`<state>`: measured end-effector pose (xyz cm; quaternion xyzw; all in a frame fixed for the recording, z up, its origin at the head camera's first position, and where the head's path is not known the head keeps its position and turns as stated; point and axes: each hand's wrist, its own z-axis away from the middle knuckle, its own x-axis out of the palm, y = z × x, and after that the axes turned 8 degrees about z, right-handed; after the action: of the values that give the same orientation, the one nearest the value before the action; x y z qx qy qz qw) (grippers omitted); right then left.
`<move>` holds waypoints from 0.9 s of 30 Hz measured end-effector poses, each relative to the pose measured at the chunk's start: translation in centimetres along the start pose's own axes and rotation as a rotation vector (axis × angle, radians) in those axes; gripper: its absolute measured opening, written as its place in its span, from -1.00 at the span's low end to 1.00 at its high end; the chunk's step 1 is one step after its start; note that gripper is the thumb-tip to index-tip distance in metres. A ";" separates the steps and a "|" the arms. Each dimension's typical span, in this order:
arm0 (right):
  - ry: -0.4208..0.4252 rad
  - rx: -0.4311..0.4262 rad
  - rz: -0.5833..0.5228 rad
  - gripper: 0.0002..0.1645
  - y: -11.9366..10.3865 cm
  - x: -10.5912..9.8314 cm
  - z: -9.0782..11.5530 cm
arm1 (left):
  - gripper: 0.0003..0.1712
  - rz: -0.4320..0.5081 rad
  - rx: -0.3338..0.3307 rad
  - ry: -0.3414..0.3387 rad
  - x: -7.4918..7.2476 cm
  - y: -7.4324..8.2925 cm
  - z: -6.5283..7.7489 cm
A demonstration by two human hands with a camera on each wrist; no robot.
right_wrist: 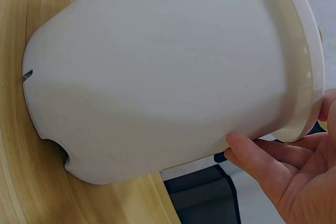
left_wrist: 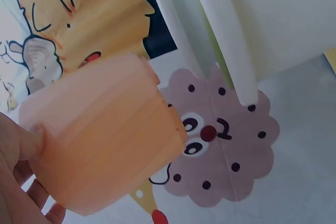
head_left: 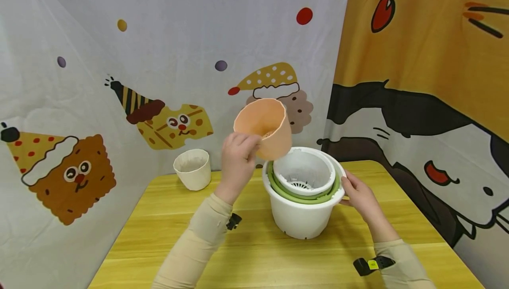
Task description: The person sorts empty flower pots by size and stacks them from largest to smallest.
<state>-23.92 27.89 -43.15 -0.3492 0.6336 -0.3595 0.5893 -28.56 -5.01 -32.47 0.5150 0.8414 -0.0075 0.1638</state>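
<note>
Left hand (head_left: 237, 156) around ribbed, pale-orange pot (head_left: 266, 126), tilted, perforated base.

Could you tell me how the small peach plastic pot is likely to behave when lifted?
The small peach plastic pot probably is light: the left hand alone holds it aloft. Its thin, translucent wall suggests slight flex. Its tapered, ribbed sides may aid grip.

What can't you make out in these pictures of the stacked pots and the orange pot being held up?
- Orange pot: its base, in the head view, is behind the left hand.
- Green pot: only the rim shows; the big white pot hides the rest.
- Right hand: in the right wrist view, its fingertips are cut off by the frame edge.
- Small cream pot: contents too small to tell.
</note>
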 end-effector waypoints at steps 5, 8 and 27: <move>0.007 0.000 0.008 -0.22 -0.1 0.0 0.1 | -0.75 0.034 0.033 -0.007 0.5 0.7 -0.2; 0.009 0.001 0.010 -0.22 0.0 0.0 0.1 | -0.76 0.035 0.046 -0.023 0.8 1.0 -0.3; 0.000 0.012 0.004 -0.22 -0.3 0.0 0.1 | -0.75 0.010 0.158 -0.164 3.5 2.8 0.1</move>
<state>-23.86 27.77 -42.93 -0.3444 0.6322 -0.3623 0.5920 -27.56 -0.69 -33.17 0.5282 0.8193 -0.1150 0.1909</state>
